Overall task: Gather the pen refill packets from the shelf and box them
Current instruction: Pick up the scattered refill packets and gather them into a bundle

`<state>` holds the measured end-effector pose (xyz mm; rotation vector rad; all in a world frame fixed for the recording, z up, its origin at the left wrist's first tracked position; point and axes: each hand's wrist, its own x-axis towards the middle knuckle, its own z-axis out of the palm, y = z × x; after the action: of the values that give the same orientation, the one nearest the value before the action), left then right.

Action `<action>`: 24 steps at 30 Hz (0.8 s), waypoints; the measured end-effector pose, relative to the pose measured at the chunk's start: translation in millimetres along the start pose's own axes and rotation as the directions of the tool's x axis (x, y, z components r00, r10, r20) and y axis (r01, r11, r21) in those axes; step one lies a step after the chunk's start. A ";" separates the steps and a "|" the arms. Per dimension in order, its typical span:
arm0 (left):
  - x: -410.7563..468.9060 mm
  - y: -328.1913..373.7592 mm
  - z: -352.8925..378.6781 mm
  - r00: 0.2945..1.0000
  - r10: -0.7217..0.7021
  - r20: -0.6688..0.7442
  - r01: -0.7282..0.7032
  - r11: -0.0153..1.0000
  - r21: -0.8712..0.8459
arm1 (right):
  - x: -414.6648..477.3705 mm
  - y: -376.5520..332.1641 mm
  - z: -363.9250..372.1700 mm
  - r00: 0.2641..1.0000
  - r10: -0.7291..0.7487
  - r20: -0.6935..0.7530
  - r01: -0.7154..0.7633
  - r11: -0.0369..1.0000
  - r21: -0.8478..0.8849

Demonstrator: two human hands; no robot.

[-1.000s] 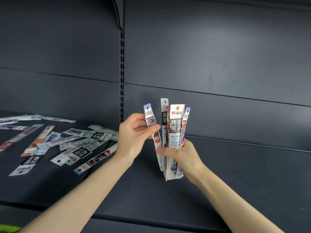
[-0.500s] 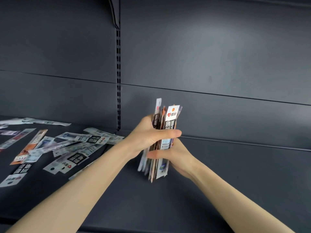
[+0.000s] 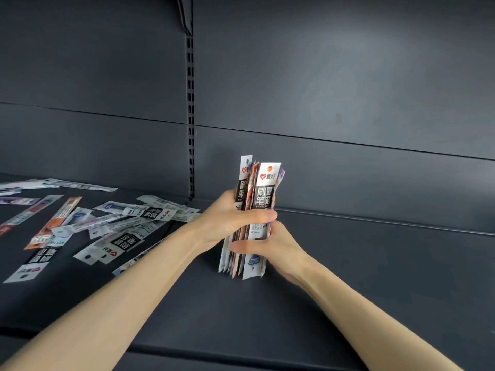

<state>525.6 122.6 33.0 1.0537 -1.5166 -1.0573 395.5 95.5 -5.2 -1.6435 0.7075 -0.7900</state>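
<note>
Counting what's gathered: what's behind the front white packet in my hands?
Edges of an orange packet, a black-and-white packet and a purple packet show behind it. Left hand and right hand cover the bundle's middle.

Bundled packets (image 3: 263, 199) are printed white, black and orange; scattered packets (image 3: 117, 231) likewise; shelf (image 3: 348, 277) is coloured dark grey.

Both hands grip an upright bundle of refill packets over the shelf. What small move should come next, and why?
Probably tap the bundle down on the shelf to square it: its lower ends look staggered below the right hand, while the left hand grips higher up. Loose packets lie on the shelf to the left, awaiting gathering; no box shows.
</note>
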 end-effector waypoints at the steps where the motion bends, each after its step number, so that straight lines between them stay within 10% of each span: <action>1: -0.5 0.0 -0.2 1.000 -0.003 0.004 0.003 1.000 0.002 | 0.0 0.4 1.0 1.000 -0.004 0.007 0.004 1.000 0.004; 24: 8.2 -2.0 -121.1 0.983 -0.032 0.179 -0.015 0.967 0.255 | 75.0 -19.1 57.9 0.994 -0.010 -0.109 0.009 1.000 -0.003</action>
<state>643.4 99.5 51.3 1.1652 -1.8352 -1.0044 487.5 73.2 14.6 -1.6161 0.7777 -0.8910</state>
